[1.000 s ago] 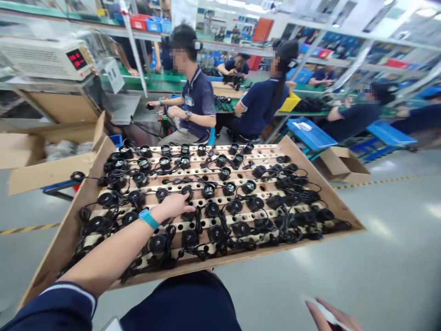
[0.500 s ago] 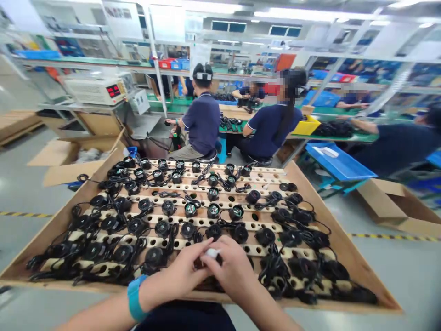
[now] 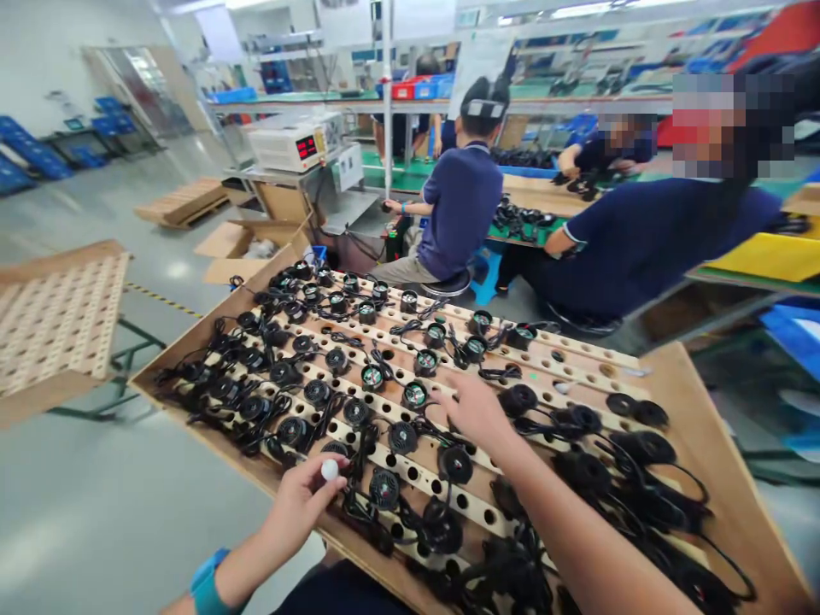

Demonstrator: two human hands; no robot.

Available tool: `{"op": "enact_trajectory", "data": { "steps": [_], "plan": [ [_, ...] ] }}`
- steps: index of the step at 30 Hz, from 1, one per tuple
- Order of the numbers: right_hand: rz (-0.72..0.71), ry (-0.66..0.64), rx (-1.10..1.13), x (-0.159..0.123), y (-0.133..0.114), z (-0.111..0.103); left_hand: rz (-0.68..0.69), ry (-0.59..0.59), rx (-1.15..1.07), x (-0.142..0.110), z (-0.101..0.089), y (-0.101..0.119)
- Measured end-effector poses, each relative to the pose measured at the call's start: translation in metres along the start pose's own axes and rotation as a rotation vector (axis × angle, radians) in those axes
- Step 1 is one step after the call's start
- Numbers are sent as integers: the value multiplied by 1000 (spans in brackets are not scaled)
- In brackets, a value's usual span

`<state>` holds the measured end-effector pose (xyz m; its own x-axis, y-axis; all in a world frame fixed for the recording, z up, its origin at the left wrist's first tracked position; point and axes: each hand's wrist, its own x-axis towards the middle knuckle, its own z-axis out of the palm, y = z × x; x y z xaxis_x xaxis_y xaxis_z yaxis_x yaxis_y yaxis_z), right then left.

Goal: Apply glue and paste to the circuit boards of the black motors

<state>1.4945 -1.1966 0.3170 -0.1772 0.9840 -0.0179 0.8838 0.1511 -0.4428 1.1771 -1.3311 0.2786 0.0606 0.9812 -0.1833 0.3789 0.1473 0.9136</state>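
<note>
A wooden tray [image 3: 666,376] with rows of holes holds several black round units with cords [image 3: 403,437]. My left hand [image 3: 301,500], a blue band on its wrist, is at the tray's near edge with fingers closed around a small white ball-shaped piece [image 3: 329,469]. My right hand [image 3: 472,410] reaches over the tray's middle, fingers curled down onto a black unit with a coloured face [image 3: 415,395]; whether it grips one is hidden.
A second perforated wooden tray [image 3: 57,316] stands to the left on a metal stand. Seated people in dark blue shirts [image 3: 461,205] work at a green bench beyond. A white tester with a red display [image 3: 288,147] and open cartons [image 3: 247,248] stand behind.
My hands, together at the tray's near edge with the white piece, have parted: the left keeps the piece, the right has reached forward. The view has swung left.
</note>
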Motion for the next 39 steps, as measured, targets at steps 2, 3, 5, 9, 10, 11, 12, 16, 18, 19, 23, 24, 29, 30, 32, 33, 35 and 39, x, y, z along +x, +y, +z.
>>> {"op": "enact_trajectory", "data": {
  "steps": [2,3,5,9,10,11,12,16,18,19,23,24,29,30,32,33,35,39],
  "plan": [
    [45,-38,-146,45,22,9,12,95,40,-3,-4,-10],
    [44,-60,-170,64,28,15,16,138,62,-4,-6,-15],
    [34,-115,-203,93,30,31,15,210,96,-8,-6,-23],
    [36,-205,-267,119,20,57,8,288,119,-12,-2,-33],
    [42,-219,-284,122,19,61,8,305,115,-12,0,-34],
    [47,-228,-298,124,18,63,10,321,110,-12,2,-35],
    [47,-234,-309,125,17,64,12,340,105,-11,4,-36],
    [20,-228,-323,127,15,55,53,402,133,-9,9,-38],
    [1,-203,-314,126,14,44,73,405,161,-9,10,-38],
    [-7,-188,-309,125,13,37,78,402,172,-10,10,-38],
    [-29,-125,-275,116,15,5,81,388,207,-10,9,-37],
    [-33,-105,-259,113,16,-4,83,382,213,-11,9,-37],
    [-55,3,-198,89,32,-46,83,344,235,-12,8,-38],
    [-59,20,-191,82,37,-54,80,340,244,-12,8,-38],
    [-55,42,-175,64,46,-67,74,339,258,-13,7,-36],
    [-47,47,-163,53,51,-73,73,337,262,-13,7,-35],
    [-36,46,-137,29,62,-80,76,329,264,-13,7,-33],
    [8,19,-108,-19,87,-82,76,317,266,-14,6,-30]
  ]
}}
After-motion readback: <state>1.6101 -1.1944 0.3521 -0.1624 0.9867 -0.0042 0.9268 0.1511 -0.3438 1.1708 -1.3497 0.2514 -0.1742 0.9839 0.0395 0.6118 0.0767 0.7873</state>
